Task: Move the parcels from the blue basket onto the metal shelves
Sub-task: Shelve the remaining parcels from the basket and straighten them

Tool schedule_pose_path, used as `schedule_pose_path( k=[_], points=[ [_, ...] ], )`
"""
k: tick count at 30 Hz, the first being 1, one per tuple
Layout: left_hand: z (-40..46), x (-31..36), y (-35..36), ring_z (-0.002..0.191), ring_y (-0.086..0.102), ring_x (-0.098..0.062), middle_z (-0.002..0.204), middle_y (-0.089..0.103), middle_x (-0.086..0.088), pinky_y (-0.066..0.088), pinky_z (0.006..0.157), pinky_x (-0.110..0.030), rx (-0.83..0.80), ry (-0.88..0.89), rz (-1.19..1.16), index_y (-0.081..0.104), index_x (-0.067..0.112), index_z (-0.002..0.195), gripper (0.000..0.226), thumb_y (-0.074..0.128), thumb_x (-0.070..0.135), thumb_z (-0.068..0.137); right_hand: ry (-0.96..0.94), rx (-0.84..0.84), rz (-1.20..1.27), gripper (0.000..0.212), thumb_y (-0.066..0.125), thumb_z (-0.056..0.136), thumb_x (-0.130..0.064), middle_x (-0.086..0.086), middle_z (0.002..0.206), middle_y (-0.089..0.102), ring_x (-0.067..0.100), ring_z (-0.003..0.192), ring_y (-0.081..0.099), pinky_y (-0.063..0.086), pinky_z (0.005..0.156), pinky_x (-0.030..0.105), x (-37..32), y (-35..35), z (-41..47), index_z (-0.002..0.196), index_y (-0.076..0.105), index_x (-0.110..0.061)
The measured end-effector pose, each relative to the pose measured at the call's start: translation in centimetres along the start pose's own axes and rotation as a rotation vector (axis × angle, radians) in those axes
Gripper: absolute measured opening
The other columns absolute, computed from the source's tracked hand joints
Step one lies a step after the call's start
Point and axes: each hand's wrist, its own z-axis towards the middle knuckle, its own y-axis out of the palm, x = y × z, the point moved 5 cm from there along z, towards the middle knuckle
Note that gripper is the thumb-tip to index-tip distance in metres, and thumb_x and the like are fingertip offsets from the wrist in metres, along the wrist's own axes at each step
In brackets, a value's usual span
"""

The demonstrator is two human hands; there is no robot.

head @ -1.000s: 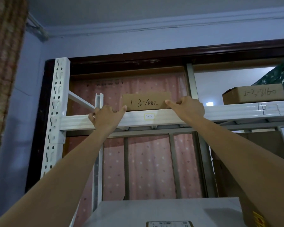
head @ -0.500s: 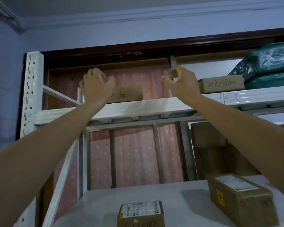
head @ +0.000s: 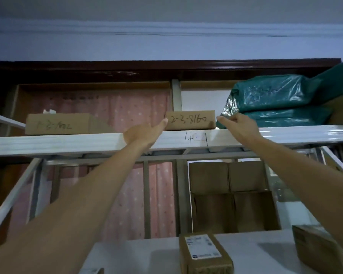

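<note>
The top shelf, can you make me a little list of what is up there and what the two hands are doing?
top shelf: white metal beam with "4" written on its front
box on the left: cardboard, handwriting too faint to read fully
box in the middle: cardboard box marked 2-3-8160
on the right: green plastic-wrapped parcels
left hand: fingertips touch the marked box's left end
right hand: fingers at the marked box's right end, beside the green wrap
shelf below: more cardboard boxes
</note>
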Motion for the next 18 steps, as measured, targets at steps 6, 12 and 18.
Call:
schedule_pose_path(
  k=[6, 12, 18],
  points=[
    [0.28, -0.29, -0.13, 0.07, 0.043, -0.019, 0.093, 0.061, -0.007, 0.027, 0.075, -0.036, 0.043, -0.018, 0.042, 0.066, 0.018, 0.095, 0.086, 0.013, 0.083, 0.079, 0.01, 0.081, -0.189, 0.069, 0.04, 0.079, -0.08, 0.004, 0.057, 0.049, 0.023, 0.057, 0.051, 0.042, 0.061, 0.031, -0.44, 1.25, 0.47, 0.064, 0.052, -0.013],
    [0.38, -0.09, 0.15, 0.108, 0.057, -0.029, 0.121, 0.065, -0.007, 0.034, 0.096, -0.043, 0.082, -0.042, 0.089, 0.064, 0.018, 0.116, 0.088, 0.018, 0.083, 0.079, 0.018, 0.111, -0.229, 0.068, 0.045, 0.077, -0.079, 0.003, 0.056, 0.053, 0.024, 0.06, 0.056, 0.042, 0.058, 0.03, -0.26, 1.26, 0.71, 0.067, 0.06, -0.014],
    [0.49, -0.13, 0.02, 0.094, 0.055, -0.028, 0.105, 0.067, -0.006, 0.033, 0.097, -0.043, 0.089, -0.033, 0.072, 0.067, 0.017, 0.106, 0.084, 0.02, 0.082, 0.08, 0.019, 0.102, -0.222, 0.066, 0.046, 0.077, -0.078, 0.003, 0.057, 0.051, 0.026, 0.063, 0.058, 0.044, 0.06, 0.031, -0.25, 1.38, 0.65, 0.065, 0.056, -0.014]
  ],
)
